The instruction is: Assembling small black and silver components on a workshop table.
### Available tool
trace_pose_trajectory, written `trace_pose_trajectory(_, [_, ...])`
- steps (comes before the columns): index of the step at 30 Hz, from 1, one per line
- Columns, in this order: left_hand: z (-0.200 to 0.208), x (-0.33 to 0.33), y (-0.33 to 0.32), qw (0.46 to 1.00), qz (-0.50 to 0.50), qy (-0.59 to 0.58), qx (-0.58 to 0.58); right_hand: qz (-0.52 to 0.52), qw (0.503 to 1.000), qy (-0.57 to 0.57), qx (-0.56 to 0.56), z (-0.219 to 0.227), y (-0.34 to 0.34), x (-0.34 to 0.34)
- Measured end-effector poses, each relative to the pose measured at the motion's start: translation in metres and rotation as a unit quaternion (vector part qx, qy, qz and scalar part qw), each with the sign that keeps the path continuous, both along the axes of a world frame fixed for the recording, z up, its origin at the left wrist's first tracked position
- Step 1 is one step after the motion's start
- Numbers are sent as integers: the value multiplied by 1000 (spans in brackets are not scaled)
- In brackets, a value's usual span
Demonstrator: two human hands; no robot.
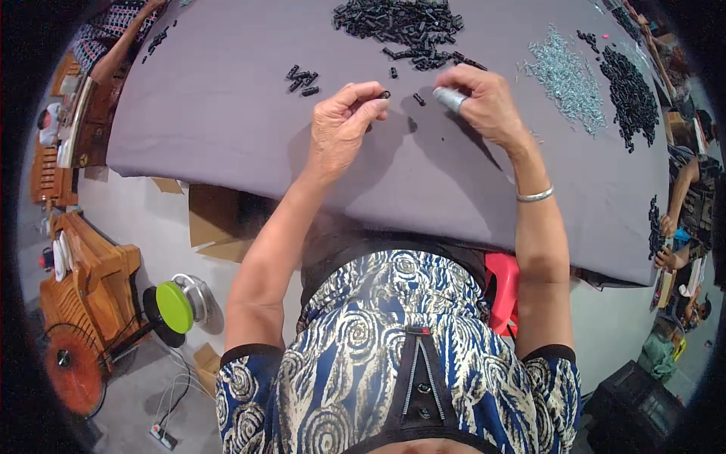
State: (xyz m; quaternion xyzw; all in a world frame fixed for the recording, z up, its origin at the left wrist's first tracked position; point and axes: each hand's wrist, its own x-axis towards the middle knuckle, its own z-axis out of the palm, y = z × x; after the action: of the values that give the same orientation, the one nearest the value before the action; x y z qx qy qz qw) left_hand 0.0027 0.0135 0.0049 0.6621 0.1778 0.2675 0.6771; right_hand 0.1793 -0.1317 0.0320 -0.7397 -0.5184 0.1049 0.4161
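Observation:
My left hand (338,130) is closed in a pinch above the grey cloth, with a small black plastic piece (386,94) showing at its fingertips. To its right, my right hand (488,106) has its fingers drawn together; whatever they hold is hidden. Silvery grey tape (450,99) covers its thumb, and a silver bangle (535,195) circles the wrist. Between the hands lies a loose black piece (419,99) on the cloth. Farther off is the big pile of black pieces (397,23). A few similar black pieces (304,79) lie grouped beyond my left hand.
The grey-covered table (204,129) fills the far side. At its right are heaped small shiny silvery parts (563,79) beside small black parts (629,94). Other people's arms (121,49) reach in at both sides. A fan (74,371) and wooden chair (87,272) stand left.

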Motion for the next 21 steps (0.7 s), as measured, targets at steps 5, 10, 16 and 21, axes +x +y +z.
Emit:
trace_pose_trajectory(5, [1,-1,-1,1000,8,1,-26,-3,989,-149,-21,-8,7,-23])
trace_pose_trajectory(10, [3,0,-2,1000,6,-1,-15,-23,980,-199,-24,-11,11,-29])
trace_pose_trajectory(16, [-2,2,-1,999,-18,-7,29,0,999,-7,31,-7,10,-32])
trace_pose_trajectory(21, [-3,3,0,998,-31,-27,38,19,951,303,53,4,13,-37])
